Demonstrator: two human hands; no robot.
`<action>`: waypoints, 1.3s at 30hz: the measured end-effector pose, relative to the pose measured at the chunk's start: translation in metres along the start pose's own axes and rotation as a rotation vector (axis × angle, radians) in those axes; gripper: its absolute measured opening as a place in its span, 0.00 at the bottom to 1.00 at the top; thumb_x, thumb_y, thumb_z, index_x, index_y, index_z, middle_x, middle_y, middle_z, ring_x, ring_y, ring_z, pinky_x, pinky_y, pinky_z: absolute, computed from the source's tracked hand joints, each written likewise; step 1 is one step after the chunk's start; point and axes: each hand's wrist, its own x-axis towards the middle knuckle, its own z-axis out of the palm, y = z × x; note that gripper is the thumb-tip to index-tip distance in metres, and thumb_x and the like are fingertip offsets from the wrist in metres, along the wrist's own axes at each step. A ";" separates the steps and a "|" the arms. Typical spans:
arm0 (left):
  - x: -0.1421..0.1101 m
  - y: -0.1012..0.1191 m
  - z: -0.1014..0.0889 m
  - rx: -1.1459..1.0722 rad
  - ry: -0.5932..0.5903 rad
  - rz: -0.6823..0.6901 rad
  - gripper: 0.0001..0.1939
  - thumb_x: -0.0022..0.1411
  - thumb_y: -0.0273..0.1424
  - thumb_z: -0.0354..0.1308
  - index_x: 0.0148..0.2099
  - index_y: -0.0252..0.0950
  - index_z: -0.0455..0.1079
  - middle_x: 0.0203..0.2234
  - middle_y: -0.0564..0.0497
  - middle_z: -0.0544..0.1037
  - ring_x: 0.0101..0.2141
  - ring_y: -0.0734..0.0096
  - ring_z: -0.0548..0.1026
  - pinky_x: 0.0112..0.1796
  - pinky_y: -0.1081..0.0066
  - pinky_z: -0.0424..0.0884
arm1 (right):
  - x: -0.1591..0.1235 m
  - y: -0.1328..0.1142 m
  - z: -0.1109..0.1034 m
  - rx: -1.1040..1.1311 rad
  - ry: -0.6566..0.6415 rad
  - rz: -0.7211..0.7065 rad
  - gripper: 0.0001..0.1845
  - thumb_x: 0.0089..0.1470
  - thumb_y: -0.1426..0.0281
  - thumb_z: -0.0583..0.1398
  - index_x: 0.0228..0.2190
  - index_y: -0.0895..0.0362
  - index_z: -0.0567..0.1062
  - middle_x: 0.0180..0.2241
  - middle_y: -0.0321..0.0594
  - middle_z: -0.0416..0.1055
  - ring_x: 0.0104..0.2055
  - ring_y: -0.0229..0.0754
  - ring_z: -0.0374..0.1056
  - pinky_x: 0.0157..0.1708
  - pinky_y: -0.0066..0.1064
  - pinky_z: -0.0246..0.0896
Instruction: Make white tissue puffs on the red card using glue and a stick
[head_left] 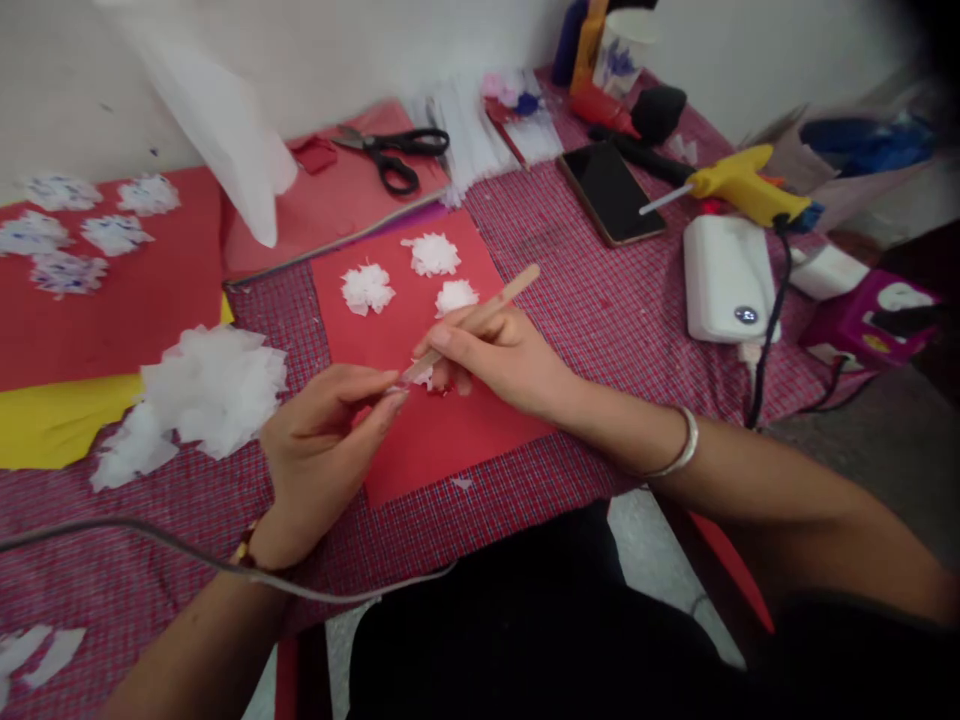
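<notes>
Over a red sheet (405, 450) on the table (555, 260), the two hands meet. Right hand (499, 360): grasping a wooden stick (495, 300), its lower end at the left fingertips. Left hand (322, 440): thumb and forefinger pinching a small piece too obscured to identify. One white tuft (454, 297) is partly covered by the right hand; another tuft lies mostly hidden beneath.

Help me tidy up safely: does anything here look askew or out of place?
Two things: the grey cable drapes across the wrist of the left hand, where it could snag, and the glue stick in the yellow glue gun seems to jut awkwardly over the phone.
</notes>
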 end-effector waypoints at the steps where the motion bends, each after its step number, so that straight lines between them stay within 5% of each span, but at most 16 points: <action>1: 0.001 0.001 0.000 -0.016 -0.007 -0.041 0.09 0.57 0.25 0.69 0.38 0.45 0.81 0.31 0.56 0.81 0.33 0.74 0.75 0.36 0.73 0.72 | 0.001 0.001 -0.001 0.037 -0.020 0.010 0.18 0.60 0.57 0.63 0.31 0.60 0.79 0.25 0.35 0.75 0.24 0.30 0.69 0.24 0.21 0.65; 4: 0.007 0.001 0.000 -0.245 -0.058 -0.296 0.05 0.56 0.27 0.70 0.36 0.43 0.81 0.27 0.56 0.80 0.27 0.77 0.73 0.32 0.75 0.72 | 0.004 0.005 -0.005 0.139 -0.127 0.015 0.14 0.56 0.61 0.67 0.39 0.58 0.78 0.29 0.35 0.77 0.30 0.32 0.72 0.25 0.19 0.66; 7: 0.011 0.000 0.002 -0.389 -0.076 -0.445 0.04 0.53 0.28 0.71 0.34 0.41 0.80 0.26 0.55 0.79 0.25 0.78 0.73 0.29 0.76 0.71 | 0.006 0.008 -0.004 0.152 -0.145 0.003 0.15 0.55 0.61 0.68 0.37 0.60 0.77 0.29 0.36 0.77 0.30 0.32 0.72 0.25 0.19 0.66; 10: 0.009 -0.002 0.004 -0.251 -0.067 -0.274 0.05 0.56 0.27 0.70 0.36 0.44 0.81 0.27 0.56 0.79 0.28 0.77 0.73 0.32 0.75 0.72 | 0.007 0.009 -0.001 0.146 -0.054 0.026 0.16 0.56 0.59 0.67 0.33 0.60 0.76 0.25 0.35 0.76 0.23 0.31 0.69 0.21 0.20 0.65; 13: 0.009 -0.006 0.000 -0.015 -0.112 -0.001 0.16 0.58 0.28 0.69 0.48 0.49 0.79 0.35 0.56 0.79 0.33 0.74 0.75 0.38 0.72 0.73 | 0.011 0.009 -0.003 0.240 0.018 0.094 0.17 0.60 0.59 0.64 0.29 0.60 0.74 0.22 0.32 0.74 0.17 0.28 0.64 0.17 0.19 0.61; 16: 0.020 -0.016 -0.009 0.203 -0.334 0.238 0.26 0.59 0.27 0.67 0.59 0.50 0.73 0.40 0.52 0.78 0.38 0.69 0.76 0.43 0.67 0.73 | 0.017 0.009 -0.015 0.341 0.110 0.158 0.17 0.64 0.62 0.61 0.27 0.59 0.72 0.17 0.28 0.69 0.13 0.28 0.58 0.14 0.19 0.57; 20: 0.042 -0.027 -0.015 0.416 -0.574 0.429 0.19 0.63 0.26 0.59 0.54 0.46 0.76 0.41 0.46 0.75 0.41 0.63 0.75 0.41 0.65 0.72 | 0.024 0.010 -0.031 0.338 0.194 0.214 0.16 0.66 0.68 0.59 0.26 0.59 0.71 0.15 0.28 0.67 0.12 0.28 0.56 0.13 0.19 0.55; 28: 0.060 -0.032 0.002 0.420 -0.767 0.445 0.13 0.65 0.28 0.57 0.49 0.45 0.79 0.47 0.44 0.73 0.44 0.61 0.74 0.44 0.64 0.70 | 0.023 0.008 -0.032 0.225 0.215 0.279 0.15 0.66 0.71 0.58 0.26 0.60 0.72 0.14 0.29 0.67 0.13 0.28 0.58 0.13 0.17 0.55; 33: 0.066 -0.035 0.013 0.374 -0.698 0.342 0.07 0.64 0.29 0.58 0.35 0.41 0.77 0.35 0.48 0.74 0.36 0.66 0.73 0.38 0.68 0.68 | 0.022 0.007 -0.032 0.168 0.191 0.250 0.15 0.66 0.69 0.59 0.26 0.60 0.72 0.16 0.30 0.68 0.15 0.28 0.59 0.14 0.17 0.57; 39: 0.072 -0.036 0.014 0.315 -0.654 0.192 0.07 0.62 0.30 0.57 0.31 0.39 0.72 0.30 0.50 0.75 0.31 0.68 0.72 0.34 0.69 0.65 | 0.018 0.012 -0.029 0.002 0.113 0.102 0.14 0.63 0.64 0.62 0.27 0.57 0.69 0.19 0.30 0.68 0.19 0.30 0.61 0.19 0.20 0.58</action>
